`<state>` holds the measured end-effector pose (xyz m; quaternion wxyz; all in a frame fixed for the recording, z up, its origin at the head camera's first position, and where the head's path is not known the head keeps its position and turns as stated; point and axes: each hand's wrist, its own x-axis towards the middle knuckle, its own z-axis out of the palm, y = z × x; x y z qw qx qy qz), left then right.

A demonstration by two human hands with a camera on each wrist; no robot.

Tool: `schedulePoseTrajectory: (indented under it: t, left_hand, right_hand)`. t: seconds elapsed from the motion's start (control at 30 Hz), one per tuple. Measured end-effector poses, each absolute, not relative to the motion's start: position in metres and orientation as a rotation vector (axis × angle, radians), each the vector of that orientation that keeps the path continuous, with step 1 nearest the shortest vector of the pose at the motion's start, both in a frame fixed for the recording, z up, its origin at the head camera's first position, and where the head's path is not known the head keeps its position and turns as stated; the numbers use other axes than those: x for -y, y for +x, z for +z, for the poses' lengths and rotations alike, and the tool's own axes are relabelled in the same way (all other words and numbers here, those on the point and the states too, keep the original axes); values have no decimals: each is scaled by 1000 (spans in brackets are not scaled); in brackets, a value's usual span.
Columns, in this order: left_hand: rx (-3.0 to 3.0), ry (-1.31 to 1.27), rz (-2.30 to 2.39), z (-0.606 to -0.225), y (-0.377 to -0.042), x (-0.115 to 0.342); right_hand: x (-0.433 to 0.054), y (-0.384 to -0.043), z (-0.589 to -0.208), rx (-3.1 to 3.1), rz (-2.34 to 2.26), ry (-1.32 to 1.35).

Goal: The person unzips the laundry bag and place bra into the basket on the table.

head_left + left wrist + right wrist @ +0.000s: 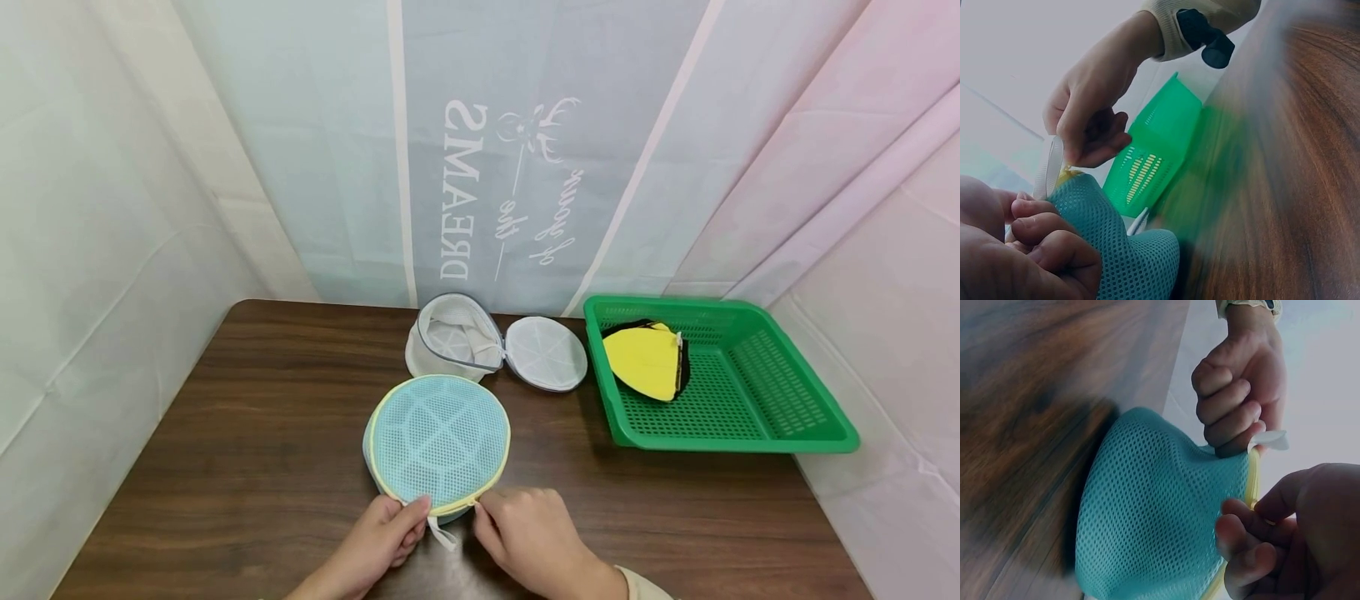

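Note:
A round blue mesh laundry bag with yellow zipper trim stands on the table in front of me. My left hand grips its near rim beside a white loop, thumb on top. Just to the right, my right hand pinches the zipper pull at the yellow edge. In the right wrist view the bag's mesh side bulges below the zipper, and the right thumb and forefinger meet on the pull. The lid lies over the bag's top, hiding the inside.
Behind the blue bag sits a white mesh bag, unzipped, its round lid folded out to the right. At the right stands a green plastic basket holding a yellow and black fabric item. Curtains hang along the table's back.

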<state>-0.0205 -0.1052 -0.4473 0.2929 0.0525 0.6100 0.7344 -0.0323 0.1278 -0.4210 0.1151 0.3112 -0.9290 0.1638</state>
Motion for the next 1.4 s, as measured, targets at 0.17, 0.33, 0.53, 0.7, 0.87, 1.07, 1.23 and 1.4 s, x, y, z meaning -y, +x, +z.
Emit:
schedulePoseTrajectory:
  t: [0.17, 0.33, 0.53, 0.7, 0.87, 1.07, 1.23, 1.4]
  left_hand:
    - [-1620, 148, 1952, -448, -21, 106]
    - [-1617, 145, 1940, -448, -22, 107]
    - [-1621, 132, 1929, -448, -22, 108]
    - [-1622, 120, 1925, -447, -22, 107]
    - [-1627, 121, 1921, -446, -22, 108]
    - [-1630, 127, 1917, -447, -23, 108]
    - [-1629, 127, 1918, -447, -23, 109]
    - [-1628, 136, 1921, -447, -24, 109]
  right_hand:
    - [-134, -34, -421, 2730, 462, 869]
    - [-141, -37, -421, 2740, 444, 822]
    - [-145, -40, -421, 2781, 462, 786]
    - [-146, -41, -421, 2780, 458, 771]
    - [-150, -44, -422, 2772, 434, 737]
    - [-153, -48, -422, 2785, 433, 699]
    - [-156, -52, -422, 2764, 426, 684]
    - [-158, -56, -422, 2801, 417, 645]
